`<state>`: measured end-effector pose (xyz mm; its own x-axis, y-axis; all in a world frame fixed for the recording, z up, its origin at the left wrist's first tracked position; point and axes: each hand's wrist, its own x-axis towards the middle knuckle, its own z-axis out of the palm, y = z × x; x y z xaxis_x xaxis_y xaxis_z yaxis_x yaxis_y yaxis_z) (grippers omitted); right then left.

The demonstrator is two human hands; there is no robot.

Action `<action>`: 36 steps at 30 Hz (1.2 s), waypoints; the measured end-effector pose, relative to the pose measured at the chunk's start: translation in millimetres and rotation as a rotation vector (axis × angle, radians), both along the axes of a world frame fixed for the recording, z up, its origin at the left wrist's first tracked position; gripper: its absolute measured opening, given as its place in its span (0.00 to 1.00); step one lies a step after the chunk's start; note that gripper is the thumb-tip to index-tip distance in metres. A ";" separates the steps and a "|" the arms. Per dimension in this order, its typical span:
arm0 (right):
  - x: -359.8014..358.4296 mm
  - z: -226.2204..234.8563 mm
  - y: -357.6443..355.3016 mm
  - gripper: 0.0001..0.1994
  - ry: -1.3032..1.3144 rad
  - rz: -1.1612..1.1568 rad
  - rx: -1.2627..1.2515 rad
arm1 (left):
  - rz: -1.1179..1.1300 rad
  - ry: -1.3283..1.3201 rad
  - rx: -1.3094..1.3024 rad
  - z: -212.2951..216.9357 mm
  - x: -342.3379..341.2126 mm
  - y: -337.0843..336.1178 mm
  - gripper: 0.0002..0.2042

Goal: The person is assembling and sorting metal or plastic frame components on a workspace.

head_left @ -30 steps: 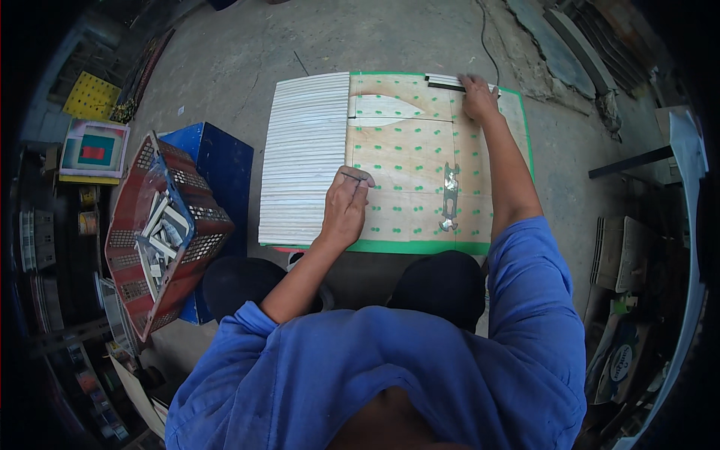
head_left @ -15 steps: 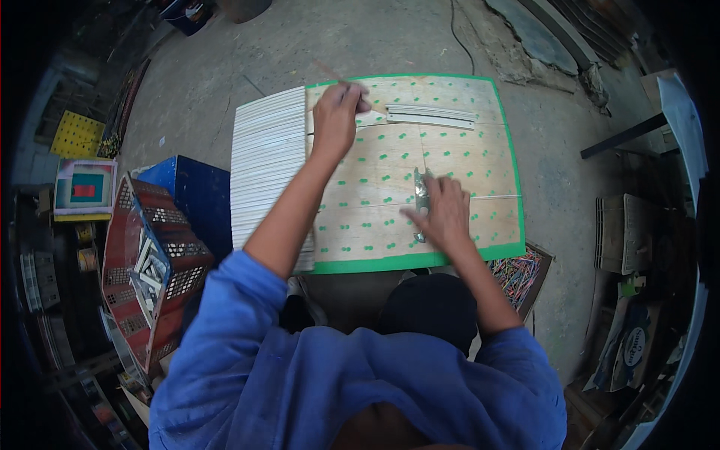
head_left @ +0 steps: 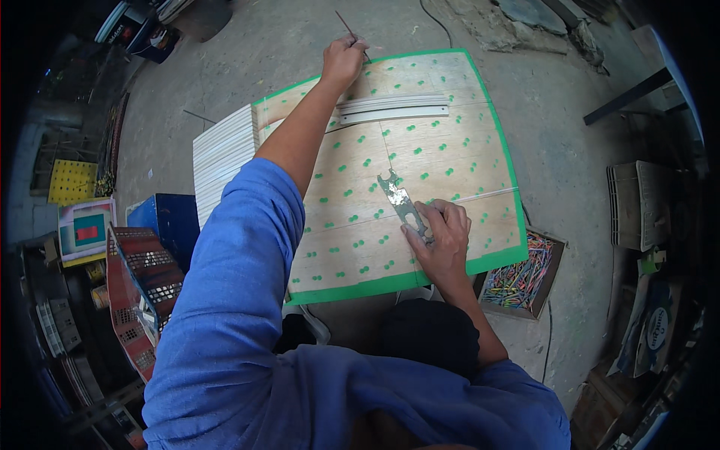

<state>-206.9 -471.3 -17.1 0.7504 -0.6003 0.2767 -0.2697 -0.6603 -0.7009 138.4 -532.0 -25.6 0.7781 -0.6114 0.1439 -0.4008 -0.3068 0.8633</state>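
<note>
My left hand [head_left: 343, 63] is closed around a thin reddish-brown stick [head_left: 345, 22], just past the far green edge of a wooden board. The stick points away to the upper left, and a short end shows below the fingers. My right hand [head_left: 444, 238] pinches the near end of a flat, paint-spotted metal spanner [head_left: 397, 195] with a notched far end. This tool lies tilted over the board [head_left: 427, 161], which carries rows of green dots. A few white slotted strips [head_left: 394, 112] lie across its far part, beside my left forearm.
White ribbed strips [head_left: 225, 150] lie packed side by side at the board's left. A box of colourful thin pieces [head_left: 525, 277] stands at the right, near my right forearm. Left of me are a red plastic crate [head_left: 131, 300] and a blue bin [head_left: 161, 225].
My left hand has reached farther away, beyond the board's far edge, with the stick. My right hand has closed on the spanner, which is now turned at a slant. The whole view has shifted.
</note>
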 end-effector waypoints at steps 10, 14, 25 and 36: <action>-0.3 -2.8 -2.8 0.19 -0.019 0.006 0.005 | 0.015 -0.023 -0.002 -7.0 4.3 -4.2 0.11; -4.8 0.6 -5.0 0.18 0.010 0.012 0.005 | -0.024 -0.097 0.018 -2.4 -7.2 -5.7 0.12; 4.1 29.8 -12.5 0.13 0.402 0.063 -0.062 | -0.045 -0.079 -0.014 -7.1 -11.2 -0.9 0.13; -3.1 33.2 -15.2 0.12 0.334 0.081 -0.049 | -0.058 0.125 -0.156 -18.0 2.6 0.3 0.12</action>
<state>-210.0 -486.6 16.1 0.8489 -0.5274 0.0350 -0.4244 -0.7196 -0.5496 141.0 -531.7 -43.6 0.7599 -0.6335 0.1454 -0.3009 -0.1447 0.9426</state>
